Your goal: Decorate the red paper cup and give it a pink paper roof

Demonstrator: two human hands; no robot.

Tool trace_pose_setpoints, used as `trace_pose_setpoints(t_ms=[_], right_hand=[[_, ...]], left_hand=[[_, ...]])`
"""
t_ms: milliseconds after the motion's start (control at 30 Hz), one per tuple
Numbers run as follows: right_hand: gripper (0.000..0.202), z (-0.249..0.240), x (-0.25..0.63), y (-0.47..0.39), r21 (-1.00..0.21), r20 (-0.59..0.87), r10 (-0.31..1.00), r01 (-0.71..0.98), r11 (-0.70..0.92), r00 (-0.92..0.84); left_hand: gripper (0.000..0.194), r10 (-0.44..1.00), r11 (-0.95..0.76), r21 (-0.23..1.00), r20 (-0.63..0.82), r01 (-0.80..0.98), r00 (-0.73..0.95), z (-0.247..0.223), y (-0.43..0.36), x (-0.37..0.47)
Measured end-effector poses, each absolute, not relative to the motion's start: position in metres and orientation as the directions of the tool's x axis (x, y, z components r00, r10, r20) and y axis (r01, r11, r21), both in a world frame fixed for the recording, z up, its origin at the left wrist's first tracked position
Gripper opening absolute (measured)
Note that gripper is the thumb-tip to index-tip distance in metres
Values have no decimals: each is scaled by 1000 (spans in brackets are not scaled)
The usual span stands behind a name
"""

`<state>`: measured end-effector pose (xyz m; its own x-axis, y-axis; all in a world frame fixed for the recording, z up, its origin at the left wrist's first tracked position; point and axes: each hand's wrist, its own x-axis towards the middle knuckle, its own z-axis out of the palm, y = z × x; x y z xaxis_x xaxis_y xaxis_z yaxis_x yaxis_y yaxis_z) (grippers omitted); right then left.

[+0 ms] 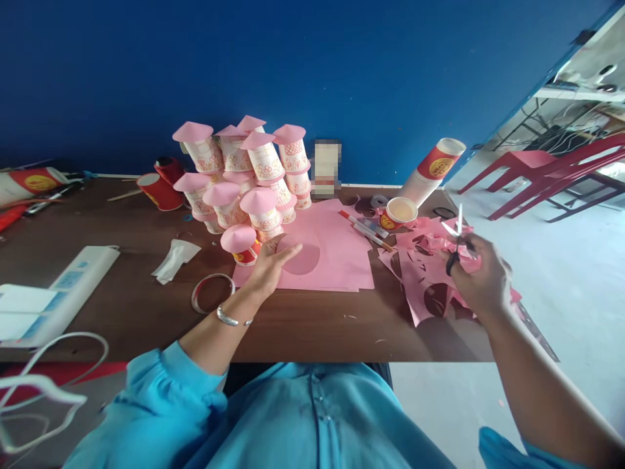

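My left hand [267,268] pinches the edge of a round pink paper disc [303,255], held over larger pink paper sheets [336,270]. In my right hand [481,277] is a pair of scissors [457,236], its blades parted and pointing away from me. Cut pink paper scraps [417,280] with round holes lie beneath and around that hand. Just beyond my left hand stands a cluster of decorated paper cups [263,159] topped with pink paper cones [221,194]. A red cup with a pink cone [239,240] is nearest to the left hand.
Pens [366,231] lie on the sheets' right side. Behind the scraps are a cup [400,212] and a leaning cup stack [432,172]. A tape roll [213,293], crumpled white paper [176,260] and a power strip [73,286] occupy the left. A blue wall [312,71] borders the back.
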<state>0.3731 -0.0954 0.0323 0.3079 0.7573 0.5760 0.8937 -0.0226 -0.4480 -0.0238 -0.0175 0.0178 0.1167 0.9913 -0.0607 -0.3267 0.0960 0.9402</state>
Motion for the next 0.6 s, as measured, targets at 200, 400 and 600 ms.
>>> trace_pose_setpoints(t_ms=[200,400,600], right_hand=[[35,51,254,-85,-769,411,911,521,370,-39],[48,17,199,-65,-950,147,952,231,211,-267],[63,6,205,-67,-978,47,935,172,114,-352]], left_hand=[[43,989,144,918,-126,-370,73,21,-23,-16],[42,982,183,910,-153,-371,110,25,-27,-22],[32,963,211,885,-115,-415,243,32,-28,-27]])
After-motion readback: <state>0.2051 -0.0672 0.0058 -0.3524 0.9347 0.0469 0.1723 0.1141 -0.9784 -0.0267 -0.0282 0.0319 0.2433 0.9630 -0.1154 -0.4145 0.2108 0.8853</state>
